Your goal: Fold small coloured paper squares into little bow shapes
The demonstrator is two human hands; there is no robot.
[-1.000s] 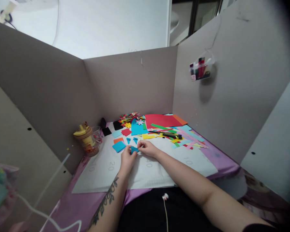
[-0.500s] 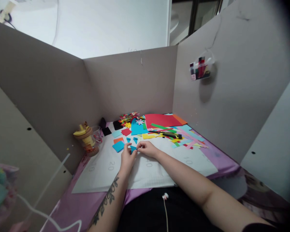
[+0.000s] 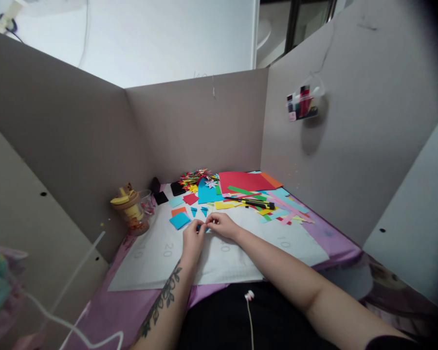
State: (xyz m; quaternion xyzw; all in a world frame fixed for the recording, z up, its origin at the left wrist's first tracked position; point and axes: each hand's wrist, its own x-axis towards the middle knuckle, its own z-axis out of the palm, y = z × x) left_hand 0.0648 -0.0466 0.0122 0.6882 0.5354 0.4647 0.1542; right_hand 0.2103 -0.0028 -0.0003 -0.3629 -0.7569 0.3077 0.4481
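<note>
Between my two hands, just above the white sheet (image 3: pixel 149 272), is a small piece of blue paper (image 3: pixel 203 227), mostly covered by fingers. My left hand (image 3: pixel 194 235) pinches it from the left. My right hand (image 3: pixel 222 224) grips its right side, fingertips almost meeting those of the left. Just beyond lie two small folded blue paper pieces (image 3: pixel 204 211). A stack of blue paper squares (image 3: pixel 180 220) rests to the left of my left hand, with an orange paper piece (image 3: pixel 178 211) behind it.
A black and yellow utility knife (image 3: pixel 259 204) lies among coloured paper strips (image 3: pixel 286 206) at the right. Behind are a large red sheet (image 3: pixel 244 182) and a heap of folded paper stars (image 3: pixel 197 177). A brown cup (image 3: pixel 133 214) stands left; grey panels (image 3: pixel 197 126) enclose the table.
The fingers of my left hand have closed down over the blue paper, so less of it shows. My right hand stays in nearly the same place.
</note>
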